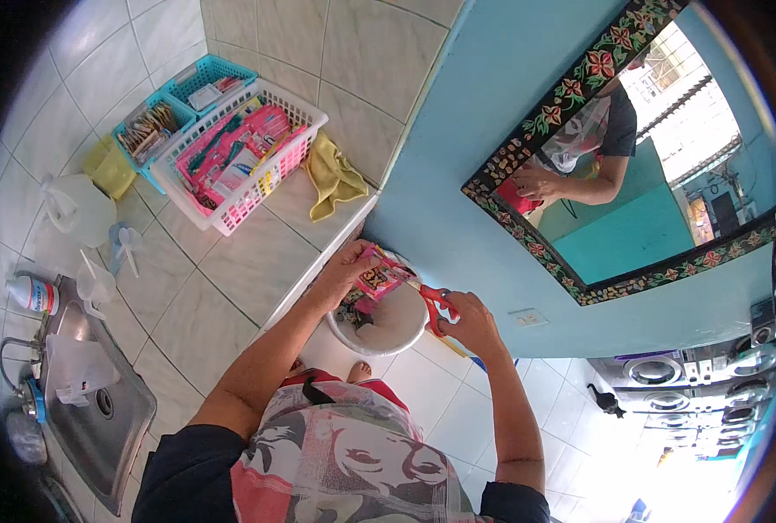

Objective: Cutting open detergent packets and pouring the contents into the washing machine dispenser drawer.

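A pink sachet (376, 278) is pinched in my left hand (350, 267), held over a white lined bin (397, 323) with scraps inside. My right hand (471, 321) grips red-handled scissors (435, 307), whose blades point left at the sachet's right side; whether they touch it or cut it I cannot tell. On the tiled counter, up and left of my hands, stands a white plastic basket (271, 185) full of pink packets. Beside it rests a crumpled yellow cloth (333, 180).
Turquoise baskets (188, 85) hold small packets. A plastic jug (84, 212), measuring scoops (127, 248) and a bottle (33, 294) stand near a steel sink (110, 451). A framed mirror (629, 196) hangs on the blue wall. Washing machines (652, 371) and a black cat (605, 401) are at right.
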The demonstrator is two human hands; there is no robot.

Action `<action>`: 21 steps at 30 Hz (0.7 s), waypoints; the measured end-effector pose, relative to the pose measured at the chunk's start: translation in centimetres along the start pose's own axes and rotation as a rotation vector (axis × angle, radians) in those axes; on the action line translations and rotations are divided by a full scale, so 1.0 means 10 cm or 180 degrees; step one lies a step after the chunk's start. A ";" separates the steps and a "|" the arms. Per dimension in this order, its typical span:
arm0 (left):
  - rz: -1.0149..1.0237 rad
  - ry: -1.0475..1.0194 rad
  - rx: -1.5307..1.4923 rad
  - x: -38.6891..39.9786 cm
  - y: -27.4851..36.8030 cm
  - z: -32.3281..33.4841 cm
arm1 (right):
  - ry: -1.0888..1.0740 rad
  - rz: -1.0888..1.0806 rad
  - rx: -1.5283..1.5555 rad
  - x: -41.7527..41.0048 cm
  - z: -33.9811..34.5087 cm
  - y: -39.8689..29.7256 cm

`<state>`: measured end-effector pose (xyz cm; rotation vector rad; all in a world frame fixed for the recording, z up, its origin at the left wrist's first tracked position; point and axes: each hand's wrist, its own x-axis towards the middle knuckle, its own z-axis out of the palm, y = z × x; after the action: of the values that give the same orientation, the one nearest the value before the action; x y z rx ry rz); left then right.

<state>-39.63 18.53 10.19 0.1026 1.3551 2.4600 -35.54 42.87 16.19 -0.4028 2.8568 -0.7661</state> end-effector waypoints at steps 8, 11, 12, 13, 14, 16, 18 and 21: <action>0.0106 0.0026 0.0075 0.00 -0.04 0.01 | -0.0084 0.0125 -0.0105 -0.04 -0.04 -0.07; 0.0047 -0.0072 0.0026 0.00 -0.03 0.00 | -0.0054 0.0099 -0.0131 -0.06 -0.03 -0.06; 0.0061 -0.0024 0.0026 0.00 -0.02 0.02 | 0.0012 0.0012 -0.0104 -0.07 -0.03 -0.06; 0.0076 0.0025 0.0026 0.00 -0.01 0.03 | 0.0012 0.0010 -0.0102 -0.08 -0.03 -0.07; 0.0079 0.0024 0.0027 0.00 -0.01 0.04 | 0.0038 0.0008 -0.0093 -0.09 -0.04 -0.07; 0.0089 0.0045 0.0037 0.00 0.00 0.04 | 0.0065 0.0004 -0.0085 -0.10 -0.04 -0.08; 0.0071 0.0039 0.0054 0.00 0.01 0.05 | 0.0062 0.0065 -0.0037 -0.12 -0.04 -0.08; 0.0075 0.0002 0.0067 0.00 0.00 0.02 | 0.0092 0.0043 -0.0044 -0.14 -0.02 -0.09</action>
<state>-39.60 18.75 10.28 0.1234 1.3880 2.4657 -34.07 42.60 16.97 -0.3767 2.8901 -0.7565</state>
